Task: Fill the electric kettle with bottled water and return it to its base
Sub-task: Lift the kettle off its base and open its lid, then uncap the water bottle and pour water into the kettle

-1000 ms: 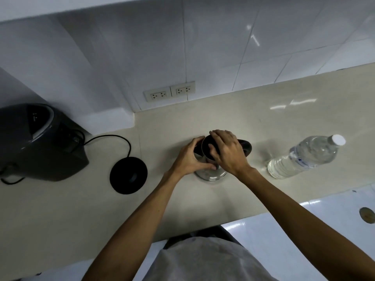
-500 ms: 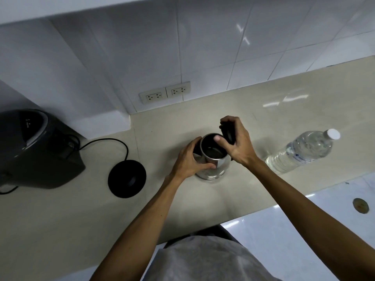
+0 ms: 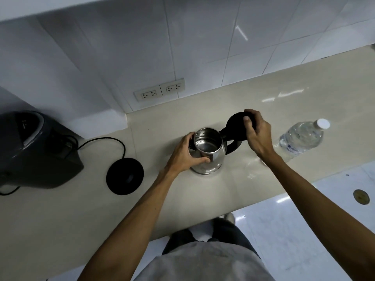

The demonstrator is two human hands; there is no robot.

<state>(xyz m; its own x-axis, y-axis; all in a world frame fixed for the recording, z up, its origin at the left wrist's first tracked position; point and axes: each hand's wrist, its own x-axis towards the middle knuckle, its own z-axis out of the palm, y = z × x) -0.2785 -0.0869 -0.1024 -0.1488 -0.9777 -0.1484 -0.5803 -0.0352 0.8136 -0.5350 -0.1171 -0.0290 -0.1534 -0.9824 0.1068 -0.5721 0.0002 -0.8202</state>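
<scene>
Beige counter (image 3: 203,199): left grip (image 3: 182,155) clasping kettle (image 3: 211,159), right grip (image 3: 257,132) pinching lid (image 3: 235,128).

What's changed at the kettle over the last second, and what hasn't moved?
The right hand has swung the black lid up off the kettle's mouth and back towards the handle side; it now stands fully open with the steel inside showing. The left hand keeps its grip on the kettle's body. The kettle remains on the counter, off its base, and the water bottle is untouched, cap on.
</scene>
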